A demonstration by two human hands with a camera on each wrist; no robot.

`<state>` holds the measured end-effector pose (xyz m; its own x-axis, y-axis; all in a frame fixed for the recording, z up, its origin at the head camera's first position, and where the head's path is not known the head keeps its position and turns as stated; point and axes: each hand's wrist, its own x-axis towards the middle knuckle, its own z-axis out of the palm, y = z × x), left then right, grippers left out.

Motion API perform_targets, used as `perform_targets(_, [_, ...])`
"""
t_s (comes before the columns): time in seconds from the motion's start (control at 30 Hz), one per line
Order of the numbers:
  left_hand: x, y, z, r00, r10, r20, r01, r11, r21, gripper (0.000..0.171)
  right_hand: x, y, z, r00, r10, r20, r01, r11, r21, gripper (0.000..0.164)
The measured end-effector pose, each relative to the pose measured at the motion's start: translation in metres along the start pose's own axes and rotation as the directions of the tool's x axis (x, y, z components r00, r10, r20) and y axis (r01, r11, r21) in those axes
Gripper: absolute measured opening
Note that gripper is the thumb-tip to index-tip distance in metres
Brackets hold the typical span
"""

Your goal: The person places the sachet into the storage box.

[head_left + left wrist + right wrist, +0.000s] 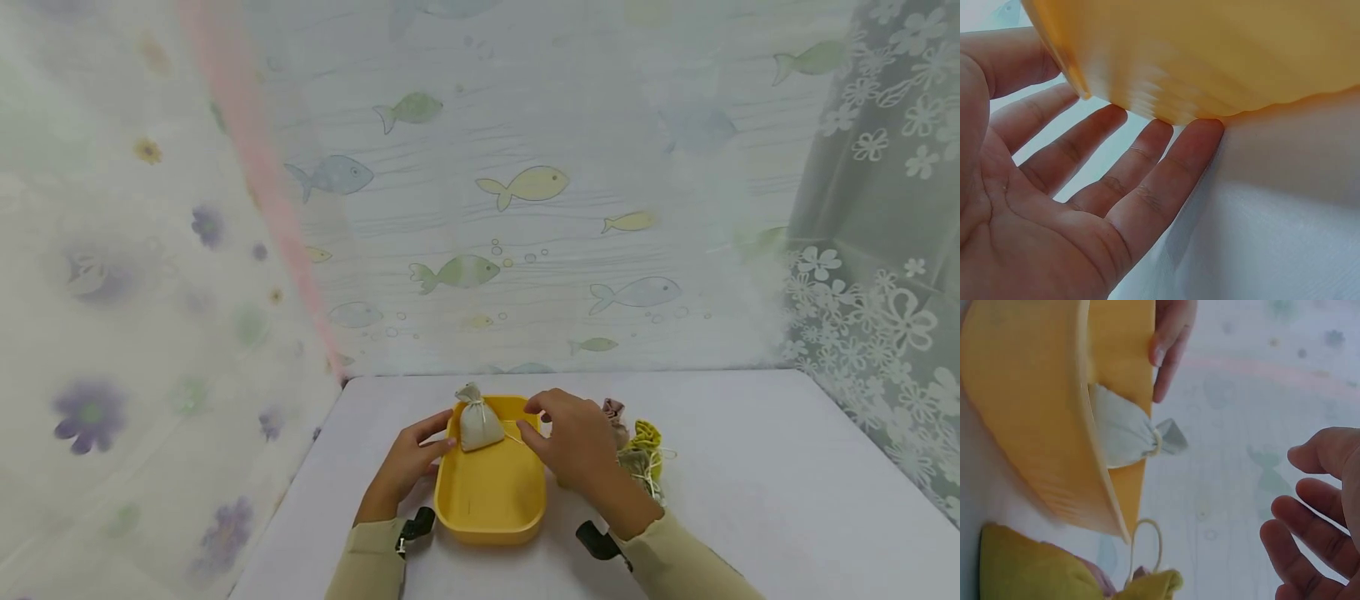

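A yellow plastic tray with raised walls stands on the table. Inside, at its far left corner, a white drawstring pouch leans upright, tied at the neck with a cord. My left hand holds the tray's left wall, thumb over the rim. In the left wrist view its fingers lie against the outside of the wall. Above the right rim hovers my right hand, fingers loosely bent, nothing between them. In the right wrist view that hand is apart from the pouch.
Right of the tray, partly behind my right hand, lie more drawstring pouches: a pink one, a yellow-green one and an olive one. The white tabletop extends to the right. A fish-patterned curtain hangs behind the table.
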<state>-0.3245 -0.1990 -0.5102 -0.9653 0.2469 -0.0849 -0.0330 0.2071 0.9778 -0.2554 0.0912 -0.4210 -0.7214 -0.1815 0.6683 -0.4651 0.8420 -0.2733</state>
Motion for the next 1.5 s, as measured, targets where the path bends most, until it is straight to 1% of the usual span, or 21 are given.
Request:
perform_targets(0.2, [0.000, -0.002, -0.002, 1.000, 0.016, -0.009, -0.016, 1.000, -0.024, 0.060, -0.010, 0.008, -0.014, 0.999, -0.021, -0.040, 0.022, 0.999, 0.026, 0.020])
perform_targets(0.3, [0.000, -0.003, -0.002, 1.000, 0.023, -0.006, -0.023, 0.999, -0.024, 0.061, -0.018, 0.013, -0.021, 0.999, -0.026, -0.040, 0.027, 0.999, 0.027, 0.018])
perform_targets(0.43, [0.000, -0.002, -0.001, 1.000, 0.023, 0.006, -0.023, 0.999, -0.029, 0.061, -0.033, 0.023, -0.031, 0.999, 0.022, -0.027, -0.022, 1.000, 0.011, 0.019])
perform_targets(0.5, [0.001, -0.002, -0.001, 1.000, 0.017, 0.008, -0.017, 0.999, -0.027, 0.061, -0.041, 0.030, -0.034, 0.999, 0.038, -0.037, -0.038, 0.999, -0.001, 0.019])
perform_targets(0.6, [0.001, -0.002, -0.001, 1.000, 0.017, 0.010, -0.017, 1.000, -0.013, 0.061, -0.052, 0.040, -0.038, 0.997, 0.050, -0.059, -0.052, 0.998, -0.045, 0.020])
perform_targets(0.73, [0.001, -0.001, -0.002, 1.000, 0.020, 0.006, -0.020, 1.000, -0.005, 0.061, -0.066, 0.051, -0.039, 0.994, 0.088, -0.070, -0.092, 0.994, -0.059, 0.019])
perform_targets(0.87, [0.002, -0.003, -0.002, 1.000, 0.023, 0.009, -0.023, 1.000, -0.004, 0.061, -0.077, 0.059, -0.040, 0.988, 0.122, -0.092, -0.126, 0.992, -0.034, 0.022])
perform_targets(0.97, [0.003, -0.004, -0.001, 1.000, 0.013, 0.006, -0.013, 1.000, -0.003, 0.062, -0.083, 0.063, -0.043, 0.985, 0.138, -0.103, -0.140, 0.990, -0.016, 0.027])
perform_targets(1.13, [0.003, -0.005, -0.001, 1.000, 0.003, 0.001, -0.003, 1.000, -0.006, 0.061, -0.090, 0.069, -0.048, 0.981, 0.177, -0.080, -0.179, 0.984, -0.022, 0.032])
perform_targets(1.27, [0.002, -0.003, 0.000, 1.000, 0.006, 0.003, -0.006, 1.000, -0.009, 0.061, -0.095, 0.074, -0.050, 0.972, 0.227, -0.058, -0.228, 0.973, -0.020, 0.035])
perform_targets(1.37, [0.001, -0.002, 0.000, 1.000, 0.013, 0.005, -0.013, 1.000, -0.009, 0.061, -0.098, 0.077, -0.050, 0.962, 0.271, -0.027, -0.271, 0.962, -0.005, 0.038])
perform_targets(1.5, [0.002, -0.003, 0.000, 1.000, 0.007, 0.006, -0.007, 1.000, -0.016, 0.061, -0.101, 0.081, -0.050, 0.941, 0.336, 0.048, -0.337, 0.941, 0.013, 0.043])
